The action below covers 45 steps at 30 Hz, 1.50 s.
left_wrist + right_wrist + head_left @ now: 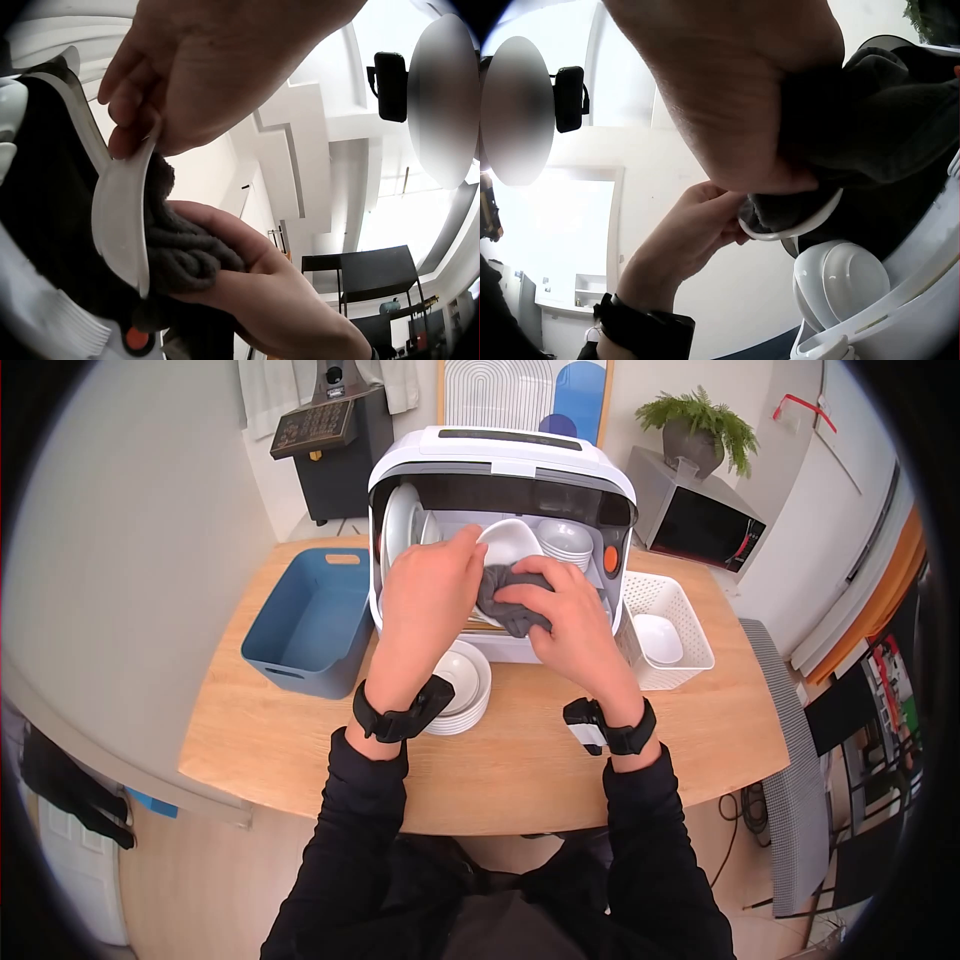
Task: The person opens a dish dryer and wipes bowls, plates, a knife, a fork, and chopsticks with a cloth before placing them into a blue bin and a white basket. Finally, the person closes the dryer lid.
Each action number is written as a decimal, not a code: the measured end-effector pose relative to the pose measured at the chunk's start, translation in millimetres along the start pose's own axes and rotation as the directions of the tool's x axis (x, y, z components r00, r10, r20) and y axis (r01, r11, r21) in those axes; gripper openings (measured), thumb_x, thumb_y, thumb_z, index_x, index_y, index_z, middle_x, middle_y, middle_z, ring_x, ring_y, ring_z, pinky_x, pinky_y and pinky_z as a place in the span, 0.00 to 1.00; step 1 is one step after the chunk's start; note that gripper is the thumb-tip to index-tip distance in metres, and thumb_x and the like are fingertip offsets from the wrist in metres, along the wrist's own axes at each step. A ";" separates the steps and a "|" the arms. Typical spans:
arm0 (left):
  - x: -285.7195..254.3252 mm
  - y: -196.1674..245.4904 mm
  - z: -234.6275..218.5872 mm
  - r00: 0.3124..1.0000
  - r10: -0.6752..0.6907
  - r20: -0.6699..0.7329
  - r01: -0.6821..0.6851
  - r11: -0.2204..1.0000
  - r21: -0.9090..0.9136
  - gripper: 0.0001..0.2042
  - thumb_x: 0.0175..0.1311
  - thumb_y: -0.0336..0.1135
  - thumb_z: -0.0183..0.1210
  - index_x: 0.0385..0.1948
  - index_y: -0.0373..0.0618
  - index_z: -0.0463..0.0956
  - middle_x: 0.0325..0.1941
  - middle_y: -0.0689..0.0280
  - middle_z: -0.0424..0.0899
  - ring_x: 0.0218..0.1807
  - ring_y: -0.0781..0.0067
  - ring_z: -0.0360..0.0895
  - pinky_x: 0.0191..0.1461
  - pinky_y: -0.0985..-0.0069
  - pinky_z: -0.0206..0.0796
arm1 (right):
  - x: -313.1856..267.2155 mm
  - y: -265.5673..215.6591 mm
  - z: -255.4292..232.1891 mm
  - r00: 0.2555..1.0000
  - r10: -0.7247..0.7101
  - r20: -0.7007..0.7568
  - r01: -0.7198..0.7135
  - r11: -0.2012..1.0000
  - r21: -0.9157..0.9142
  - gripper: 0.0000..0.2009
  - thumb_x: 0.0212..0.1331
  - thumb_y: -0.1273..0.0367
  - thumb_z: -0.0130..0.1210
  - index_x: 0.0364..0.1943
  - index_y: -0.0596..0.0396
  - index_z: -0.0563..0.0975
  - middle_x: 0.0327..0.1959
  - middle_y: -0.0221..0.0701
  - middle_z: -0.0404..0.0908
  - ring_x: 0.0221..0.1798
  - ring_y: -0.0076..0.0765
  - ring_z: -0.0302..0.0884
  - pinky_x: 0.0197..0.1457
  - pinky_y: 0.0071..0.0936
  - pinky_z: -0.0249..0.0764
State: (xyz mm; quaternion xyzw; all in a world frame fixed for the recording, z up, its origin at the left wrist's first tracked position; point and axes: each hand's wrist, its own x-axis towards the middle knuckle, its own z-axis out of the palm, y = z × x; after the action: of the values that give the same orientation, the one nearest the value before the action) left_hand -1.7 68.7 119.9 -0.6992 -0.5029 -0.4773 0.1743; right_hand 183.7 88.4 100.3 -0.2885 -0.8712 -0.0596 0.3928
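My left hand (430, 595) pinches the rim of a white bowl (512, 538), held up in front of an open dish cabinet (500, 450). A crumpled dark grey cloth (513, 622) is gripped in my right hand (572, 618), its folds against the inside of the bowl. In the left wrist view the bowl (120, 214) stands tilted on edge, with the cloth (184, 259) bunched on its inner side. Inside the cabinet, white plates (402, 525) stand upright at the left and a stack of small bowls (566, 542) sits at the right.
A stack of white dishes (480, 705) stands on the wooden table (540, 760) below my left hand. Left of the cabinet is a blue bin (300, 645); to its right, a white perforated basket (690, 660) holds a white dish (658, 640). A microwave (705, 520) carries a potted plant.
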 end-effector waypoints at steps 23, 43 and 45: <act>7.2 6.6 2.4 0.905 0.369 -0.210 -0.332 0.923 0.193 0.05 0.58 0.33 0.66 0.35 0.52 0.83 0.20 0.71 0.76 0.26 0.71 0.75 0.52 0.65 0.69 | 8.7 15.0 -20.7 0.889 0.408 0.207 -0.419 0.546 0.725 0.28 0.58 0.63 0.65 0.61 0.59 0.70 0.53 0.32 0.78 0.53 0.26 0.74 0.57 0.24 0.70; -8.2 7.3 -9.5 1.000 0.010 -0.028 -0.002 0.966 0.260 0.06 0.61 0.36 0.62 0.33 0.46 0.84 0.16 0.65 0.79 0.22 0.61 0.76 0.35 0.71 0.65 | 5.1 9.4 17.3 0.934 0.301 -0.190 -0.233 0.920 0.315 0.29 0.52 0.74 0.61 0.62 0.52 0.69 0.54 0.39 0.78 0.54 0.42 0.78 0.56 0.31 0.73; -4.9 4.1 -8.0 0.994 0.047 -0.094 -0.020 0.963 0.268 0.06 0.61 0.35 0.62 0.32 0.45 0.84 0.16 0.64 0.80 0.20 0.63 0.76 0.31 0.72 0.64 | 7.2 8.4 20.4 0.912 0.344 -0.223 -0.225 0.875 0.427 0.30 0.52 0.73 0.63 0.62 0.51 0.69 0.54 0.38 0.78 0.54 0.43 0.78 0.55 0.32 0.74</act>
State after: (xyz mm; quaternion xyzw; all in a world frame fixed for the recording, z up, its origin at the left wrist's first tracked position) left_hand -2.2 58.5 120.6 -0.6531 -0.5413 -0.4366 0.2997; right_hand 171.4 105.4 90.5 -0.3181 -0.7449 0.1334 0.5711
